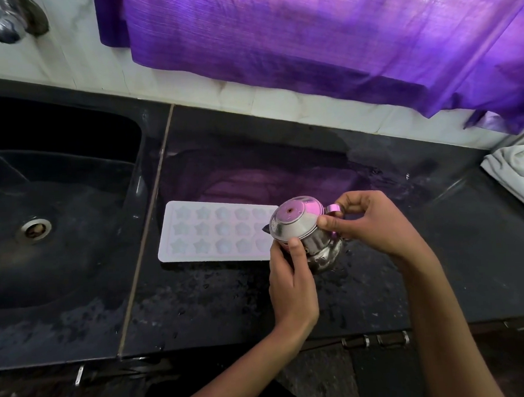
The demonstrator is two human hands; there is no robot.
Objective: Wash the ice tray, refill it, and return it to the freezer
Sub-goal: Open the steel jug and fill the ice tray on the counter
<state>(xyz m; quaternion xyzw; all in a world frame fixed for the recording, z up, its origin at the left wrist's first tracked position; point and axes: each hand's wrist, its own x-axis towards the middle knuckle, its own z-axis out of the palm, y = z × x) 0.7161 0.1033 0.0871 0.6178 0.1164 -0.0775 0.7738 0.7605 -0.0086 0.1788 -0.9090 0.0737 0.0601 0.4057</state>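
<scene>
A pale ice tray with star-shaped cells lies flat on the wet black counter, just right of the sink. A small steel kettle with a lid and a short spout is tilted over the tray's right end, covering that end. My left hand grips the kettle's body from below, thumb on the lid's rim. My right hand holds the kettle at its handle, thumb pressed on the lid. Whether water is flowing from the spout is unclear.
A black sink with a steel drain takes up the left side, and a tap is at the top left. A purple curtain hangs over the back wall. A white cloth lies at the right edge.
</scene>
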